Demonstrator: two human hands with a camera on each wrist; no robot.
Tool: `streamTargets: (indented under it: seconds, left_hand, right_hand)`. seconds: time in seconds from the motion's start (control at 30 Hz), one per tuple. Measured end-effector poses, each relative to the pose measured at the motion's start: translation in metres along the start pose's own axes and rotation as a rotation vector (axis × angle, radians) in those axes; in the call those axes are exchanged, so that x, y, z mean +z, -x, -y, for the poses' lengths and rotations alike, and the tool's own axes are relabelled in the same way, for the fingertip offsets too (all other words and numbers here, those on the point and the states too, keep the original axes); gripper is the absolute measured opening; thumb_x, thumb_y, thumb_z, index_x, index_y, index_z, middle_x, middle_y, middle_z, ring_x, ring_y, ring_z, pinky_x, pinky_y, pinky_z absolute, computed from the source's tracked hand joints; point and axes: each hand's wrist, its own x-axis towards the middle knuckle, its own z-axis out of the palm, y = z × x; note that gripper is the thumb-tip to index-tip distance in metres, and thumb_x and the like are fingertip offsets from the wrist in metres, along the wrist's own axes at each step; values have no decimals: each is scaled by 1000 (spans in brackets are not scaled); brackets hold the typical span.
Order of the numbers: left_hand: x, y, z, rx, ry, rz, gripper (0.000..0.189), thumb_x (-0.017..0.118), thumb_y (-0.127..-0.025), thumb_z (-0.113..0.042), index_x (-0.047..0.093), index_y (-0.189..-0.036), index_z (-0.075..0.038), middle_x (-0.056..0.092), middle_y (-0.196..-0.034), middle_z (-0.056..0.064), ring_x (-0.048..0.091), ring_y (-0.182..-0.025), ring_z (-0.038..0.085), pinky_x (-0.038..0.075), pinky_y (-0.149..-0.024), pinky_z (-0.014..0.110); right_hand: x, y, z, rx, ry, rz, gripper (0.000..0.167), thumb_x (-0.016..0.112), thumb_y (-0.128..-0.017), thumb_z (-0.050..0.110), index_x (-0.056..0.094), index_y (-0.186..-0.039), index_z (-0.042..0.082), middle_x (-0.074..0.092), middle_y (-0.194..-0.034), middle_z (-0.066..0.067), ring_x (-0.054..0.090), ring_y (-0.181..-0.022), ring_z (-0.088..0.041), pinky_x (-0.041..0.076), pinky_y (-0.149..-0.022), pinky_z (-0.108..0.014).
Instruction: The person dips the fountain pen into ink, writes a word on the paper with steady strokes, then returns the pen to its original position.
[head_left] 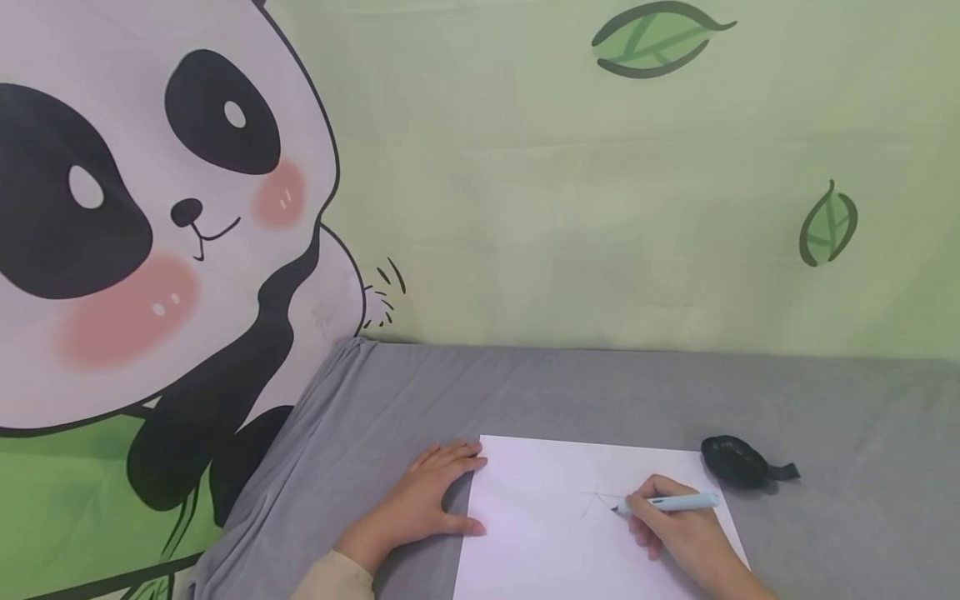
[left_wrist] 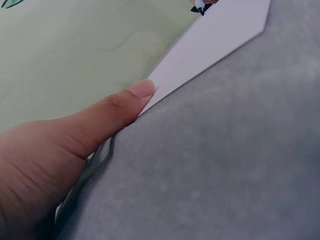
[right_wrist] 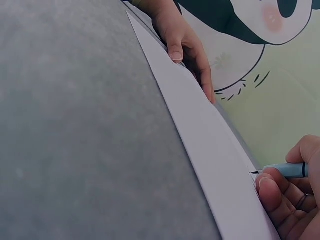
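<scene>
A sheet of white paper (head_left: 540,533) lies on the grey cloth. My left hand (head_left: 420,504) rests at its left edge, fingers and thumb spread, the tips on the paper; the thumb (left_wrist: 115,107) shows on the sheet's edge in the left wrist view. My right hand (head_left: 678,525) pinches a light blue fountain pen (head_left: 686,502) over the right part of the sheet. In the right wrist view the pen's dark nib (right_wrist: 254,173) meets the paper. A few thin strokes (head_left: 596,494) are drawn just left of the nib.
A black rounded object with a short narrow neck (head_left: 735,462) sits by the paper's upper right corner. Grey cloth (head_left: 525,387) covers the table. Behind it hangs a green backdrop (head_left: 600,208) printed with a panda and leaves.
</scene>
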Motion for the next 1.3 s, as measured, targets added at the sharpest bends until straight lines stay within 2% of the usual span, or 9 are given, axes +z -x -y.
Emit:
streamTargets:
  seconds: [0.27, 1.03, 1.3]
  left_hand:
    - [0, 0, 0, 0, 0, 1, 82, 78, -71, -51, 52, -138, -12, 45, -149, 5, 35, -142, 29, 20, -118, 55]
    - [-1, 1, -2, -5, 6, 2, 82, 78, -71, -51, 52, -137, -12, 45, -149, 6, 34, -143, 30, 19, -119, 55]
    - [-2, 0, -2, -13, 22, 13, 82, 78, -71, -52, 51, -138, -12, 44, -150, 5, 32, -144, 30, 18, -119, 55]
  right_hand:
    - [-2, 2, 0, -20, -13, 13, 19, 62, -92, 15, 57, -86, -3, 60, -66, -4, 54, -54, -9, 52, -48, -24]
    - [-8, 6, -1, -9, 20, 24, 20, 63, -91, 15, 57, -86, -4, 59, -65, -4, 54, -53, -9, 51, -47, -24]
    - [-10, 8, 0, 24, 49, 23, 19, 62, -91, 15, 56, -86, -2, 60, -66, -4, 55, -53, -11, 51, -48, -23]
